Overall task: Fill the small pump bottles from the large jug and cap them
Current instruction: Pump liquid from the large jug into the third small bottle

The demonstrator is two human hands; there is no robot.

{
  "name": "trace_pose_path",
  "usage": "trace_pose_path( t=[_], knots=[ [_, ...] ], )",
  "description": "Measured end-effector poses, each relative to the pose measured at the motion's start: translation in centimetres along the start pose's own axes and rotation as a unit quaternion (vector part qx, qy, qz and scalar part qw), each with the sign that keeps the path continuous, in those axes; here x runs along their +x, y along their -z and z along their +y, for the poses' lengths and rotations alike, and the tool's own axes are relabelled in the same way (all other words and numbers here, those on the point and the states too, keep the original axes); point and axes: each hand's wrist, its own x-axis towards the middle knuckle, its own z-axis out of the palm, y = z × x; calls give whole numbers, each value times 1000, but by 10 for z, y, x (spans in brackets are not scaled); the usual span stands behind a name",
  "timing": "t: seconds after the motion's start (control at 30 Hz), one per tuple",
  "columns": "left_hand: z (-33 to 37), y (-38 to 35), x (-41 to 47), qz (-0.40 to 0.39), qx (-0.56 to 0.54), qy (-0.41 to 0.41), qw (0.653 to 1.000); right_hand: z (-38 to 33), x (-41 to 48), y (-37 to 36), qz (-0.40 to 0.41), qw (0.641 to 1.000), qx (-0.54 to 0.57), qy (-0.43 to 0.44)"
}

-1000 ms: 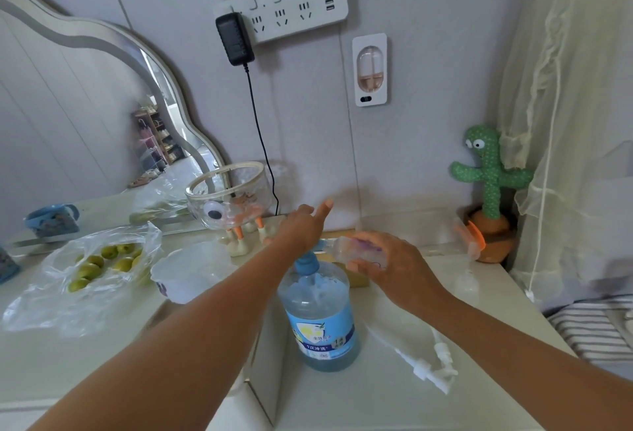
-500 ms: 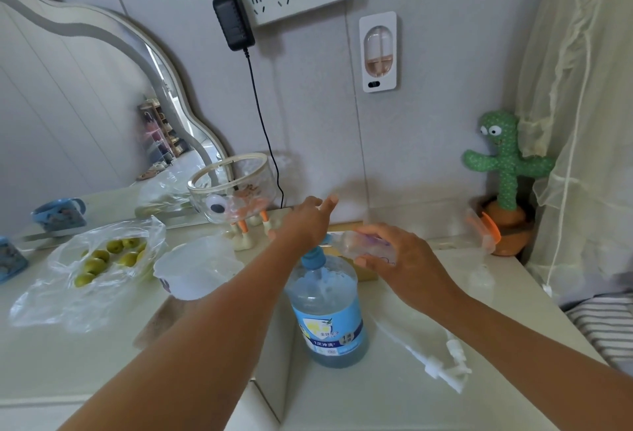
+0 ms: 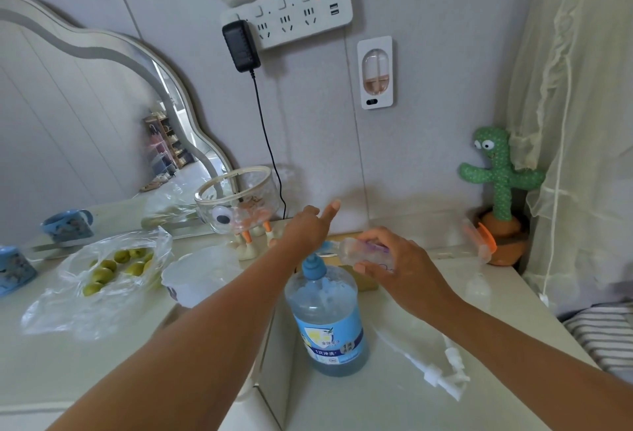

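White vanity top (image 3: pixel 376 406) against a grey wall. The large jug (image 3: pixel 325 321) stood upright on it, roughly centre, part full of blue liquid, with its blue pump head (image 3: pixel 313 264) fitted.

The left hand (image 3: pixel 306 228) sat on top of the pump head with the index finger stuck out straight. The other fingers were hidden behind the hand, so the grip could not be told. Likely it was there to press the pump down.

The right hand (image 3: pixel 394 266) was just right of the jug's top, fingers curled round a small bottle (image 3: pixel 359 250). This clear bottle was tipped nearly flat with its mouth at the pump spout, probably so the liquid would go straight in. Little or no fill showed in it, so filling looked early.

Loose pump caps (image 3: pixel 445 372) lay front-right of the jug and apart from it, probably waiting to be screwed on later. A faint second clear bottle (image 3: pixel 478 285) stood further right of the jug, uncapped as far as could be seen.

Left of the jug were a white tub (image 3: pixel 198 273) and a bag of green fruit (image 3: pixel 113 266). A glass bowl (image 3: pixel 236 197) stood behind-left of it, and a cactus toy (image 3: pixel 500 184) far right behind.
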Motion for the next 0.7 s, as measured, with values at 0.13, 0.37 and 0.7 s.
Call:
trace_pose_path(
  t=[0.13,0.37,0.7],
  knots=[
    [-2,-2,3,-1,39,3,999,3,2,-1,2,1000,1,3],
    [-7,-12,3,16,46,-2,999,9,0,-6,-10,1000,-5,-10],
    [9,4,-12,14,76,25,997,-5,1,5,7,1000,0,7]
  ],
)
